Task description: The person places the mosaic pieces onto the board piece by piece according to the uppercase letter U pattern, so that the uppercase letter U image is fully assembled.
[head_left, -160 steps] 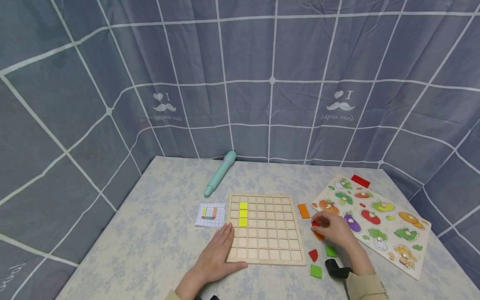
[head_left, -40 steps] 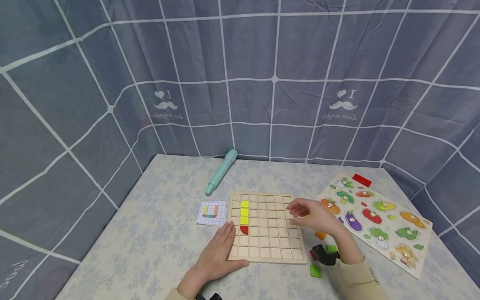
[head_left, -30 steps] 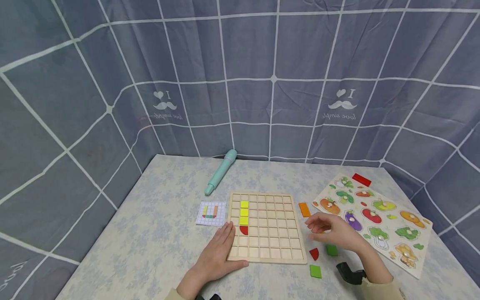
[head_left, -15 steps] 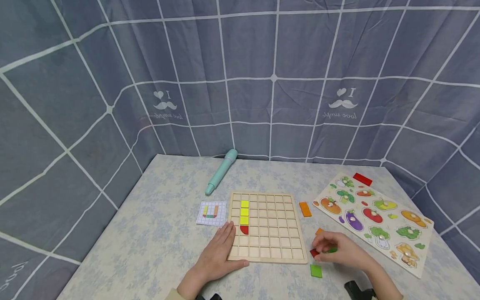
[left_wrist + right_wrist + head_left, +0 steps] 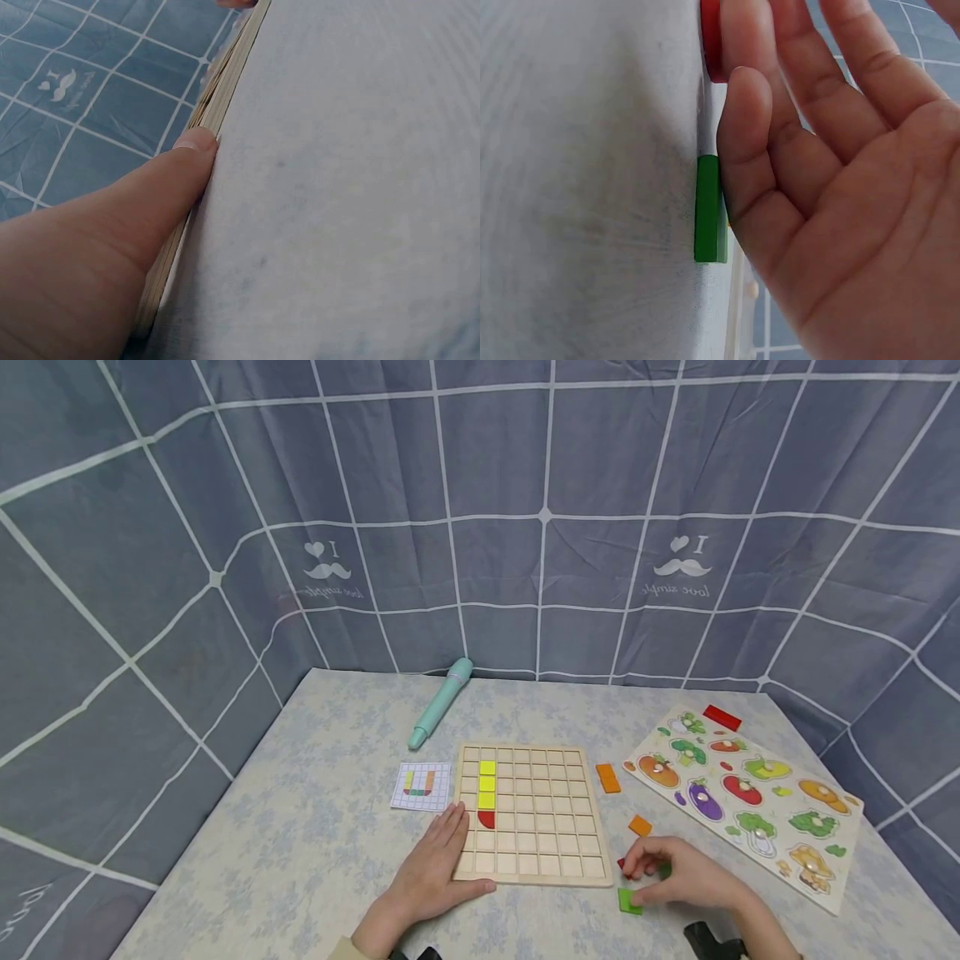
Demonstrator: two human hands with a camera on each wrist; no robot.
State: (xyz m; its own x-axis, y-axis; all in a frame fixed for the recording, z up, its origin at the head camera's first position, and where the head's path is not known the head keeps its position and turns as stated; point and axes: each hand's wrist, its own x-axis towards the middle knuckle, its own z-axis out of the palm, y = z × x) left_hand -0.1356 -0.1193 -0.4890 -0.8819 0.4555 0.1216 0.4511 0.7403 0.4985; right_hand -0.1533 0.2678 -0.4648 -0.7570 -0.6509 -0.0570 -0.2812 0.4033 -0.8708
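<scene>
My left hand (image 5: 427,868) rests with straight fingers on the left edge of a wooden grid board (image 5: 547,827); in the left wrist view its thumb (image 5: 196,139) lies along the board's side. A column of yellow square tiles (image 5: 487,784) sits in the grid, with a red quarter-round tile (image 5: 486,819) below. Right of the board, my right hand (image 5: 686,872) hovers low with bent, parted fingers. Its thumb is at a green square tile (image 5: 628,902), and its fingertips are by another red tile (image 5: 712,37), partly hidden. Neither looks pinched. Another green tile (image 5: 664,868) shows behind the fingers.
Orange tiles (image 5: 608,779) lie right of the board, with one more orange tile (image 5: 641,826) nearer. A vegetable puzzle board (image 5: 720,839) and a red block (image 5: 722,718) are further right. Left are a pattern card (image 5: 421,786) and a teal stick-shaped object (image 5: 441,703).
The right hand carried a red quarter-round tile to the grid, where it now lies under the yellow ones. Then that hand came back right and down to the loose tiles. The left hand stayed put.
</scene>
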